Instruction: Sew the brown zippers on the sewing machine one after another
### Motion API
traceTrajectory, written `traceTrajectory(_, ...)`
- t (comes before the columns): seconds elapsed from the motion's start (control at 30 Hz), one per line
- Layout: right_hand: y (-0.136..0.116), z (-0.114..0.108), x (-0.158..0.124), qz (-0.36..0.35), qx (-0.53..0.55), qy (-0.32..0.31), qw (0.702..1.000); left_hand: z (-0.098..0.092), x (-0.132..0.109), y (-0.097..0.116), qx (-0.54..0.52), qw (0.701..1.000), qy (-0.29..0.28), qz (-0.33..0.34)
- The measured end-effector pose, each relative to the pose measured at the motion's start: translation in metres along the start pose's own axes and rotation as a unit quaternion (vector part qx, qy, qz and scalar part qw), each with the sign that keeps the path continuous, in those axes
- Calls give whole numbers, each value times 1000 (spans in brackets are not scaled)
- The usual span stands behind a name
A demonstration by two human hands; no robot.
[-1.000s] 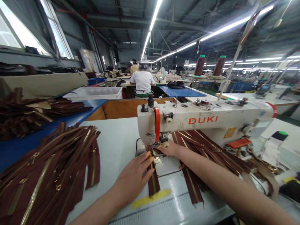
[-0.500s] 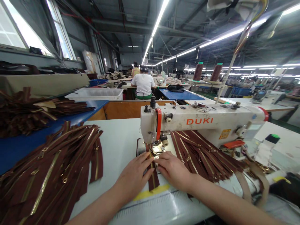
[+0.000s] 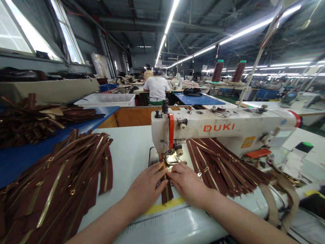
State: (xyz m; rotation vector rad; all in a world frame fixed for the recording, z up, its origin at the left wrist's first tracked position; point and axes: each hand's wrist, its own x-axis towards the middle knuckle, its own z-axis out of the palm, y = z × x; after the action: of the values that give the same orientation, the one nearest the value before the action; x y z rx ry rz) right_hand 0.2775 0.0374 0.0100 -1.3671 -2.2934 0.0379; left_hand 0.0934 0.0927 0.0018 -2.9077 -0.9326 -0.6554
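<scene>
A brown zipper with gold teeth lies lengthwise under the needle area of a white sewing machine marked DUKI. From its left side my left hand presses the zipper, fingertips near the presser foot and thumb on the tape. My right hand has its fingers bent together at the zipper's right edge, close to the metal plate. Both sets of fingertips almost meet, hiding part of the teeth. To the left spreads a pile of brown zippers; another bunch of zippers lies right, beneath the machine arm.
A blue table at the left carries more brown zippers. Behind it stands a white bin. Two brown thread cones stand at the back right. A person in a white shirt sits ahead, facing away.
The view has shifted slightly, so the machine and thread cones sit a little differently in the picture. Both hands stay on the zipper, with barely any visible movement.
</scene>
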Motion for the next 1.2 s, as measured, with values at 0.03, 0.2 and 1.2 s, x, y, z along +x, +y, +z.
traceTrajectory(0.03,0,0,0,0,-3,-2,1000,0,0,0,-3,1000,3,1)
traceTrajectory(0.2,0,0,0,-12,-11,1,1000,2,-1,0,-8,1000,9,5)
traceTrajectory(1.2,-41,-11,-48,65,72,7,995,-26,-42,47,63,989,38,130)
